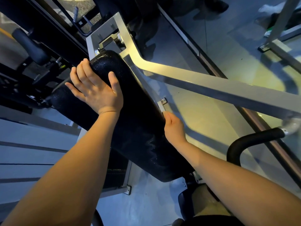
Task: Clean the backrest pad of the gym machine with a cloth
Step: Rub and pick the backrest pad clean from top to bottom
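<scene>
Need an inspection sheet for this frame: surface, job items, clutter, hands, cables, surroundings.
Surface: black backrest pad, glossy, running diagonally through the view.
Job's things: no separate cloth made out; a rougher black patch by the left hand may be one, cannot tell.
Clutter: nothing seen.
Hands: left hand lies flat on the pad's upper end, fingers spread; right hand grips the pad's right edge, fingers curled behind it.
Cables: nothing seen.
Surroundings: grey metal frame bar to the right of the pad; black curved handle at lower right; pale floor below.
</scene>
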`<state>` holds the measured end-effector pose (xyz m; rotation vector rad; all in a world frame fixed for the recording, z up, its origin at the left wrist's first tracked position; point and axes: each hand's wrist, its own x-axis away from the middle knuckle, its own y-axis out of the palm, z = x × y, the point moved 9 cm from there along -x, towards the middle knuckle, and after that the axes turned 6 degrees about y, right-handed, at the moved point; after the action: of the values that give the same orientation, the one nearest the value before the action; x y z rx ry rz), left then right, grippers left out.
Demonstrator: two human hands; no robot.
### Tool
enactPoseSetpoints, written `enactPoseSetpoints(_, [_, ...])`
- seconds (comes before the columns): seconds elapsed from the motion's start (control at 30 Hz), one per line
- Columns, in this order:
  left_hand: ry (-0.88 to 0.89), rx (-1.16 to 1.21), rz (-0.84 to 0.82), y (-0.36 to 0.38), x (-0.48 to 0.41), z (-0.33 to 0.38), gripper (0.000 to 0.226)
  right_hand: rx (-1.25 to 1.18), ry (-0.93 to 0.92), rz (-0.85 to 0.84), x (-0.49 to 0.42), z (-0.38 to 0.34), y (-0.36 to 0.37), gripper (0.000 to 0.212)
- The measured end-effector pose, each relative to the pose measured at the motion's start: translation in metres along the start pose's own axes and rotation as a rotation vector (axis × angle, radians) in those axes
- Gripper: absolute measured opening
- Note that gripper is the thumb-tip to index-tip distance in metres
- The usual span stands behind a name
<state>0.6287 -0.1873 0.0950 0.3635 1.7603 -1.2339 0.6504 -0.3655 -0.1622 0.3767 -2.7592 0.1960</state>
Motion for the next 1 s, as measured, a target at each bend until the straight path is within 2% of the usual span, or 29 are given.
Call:
enactPoseSetpoints(0.07, [-0.004,-0.016,0.009,0.001,-0.001,0.000,0.068,-0.051,0.025,0.015,-0.002,-0.011,0.003,0.038])
enactPoseSetpoints(0.2, [-0.007,-0.021,0.012,0.000,0.000,0.000,0.069,-0.187,-0.118,-0.039,0.004,-0.063,0.009,0.034])
enactPoseSetpoints(0.27, [-0.004,-0.014,0.010,0.000,0.000,0.000,0.068,-0.174,-0.106,-0.077,0.008,-0.048,0.007,0.032])
enactPoseSetpoints(0.37, [-0.007,-0.015,0.009,-0.001,0.000,0.001,0.068,-0.046,0.001,-0.025,0.009,-0.004,-0.003,0.032])
enactPoseSetpoints(0.43, [-0.009,-0.019,0.012,-0.001,0.000,0.001,0.068,-0.029,0.033,0.016,0.006,-0.009,0.000,0.032])
enactPoseSetpoints(0.57, [-0.009,-0.021,0.008,-0.002,0.000,0.001,0.068,-0.122,-0.181,0.033,0.012,-0.062,0.005,0.031])
enactPoseSetpoints(0.67, [-0.007,-0.020,0.000,-0.002,0.000,0.001,0.068,0.086,-0.208,0.016,0.011,-0.027,0.003,0.029])
enactPoseSetpoints(0.73, [-0.006,-0.013,-0.002,-0.003,0.001,0.002,0.068,0.150,-0.088,0.003,0.010,0.012,-0.002,0.039])
enactPoseSetpoints(0.8, [-0.009,-0.010,-0.008,-0.002,0.001,0.002,0.068,0.091,0.003,0.017,0.012,0.022,-0.006,0.041])
enactPoseSetpoints(0.83, [-0.014,-0.014,-0.013,-0.002,0.001,0.002,0.068,0.071,-0.008,0.038,0.014,0.012,-0.005,0.042])
enactPoseSetpoints(1.0, [-0.016,-0.022,-0.022,-0.002,0.001,0.002,0.068,-0.100,-0.176,0.020,0.026,-0.051,0.004,0.036])
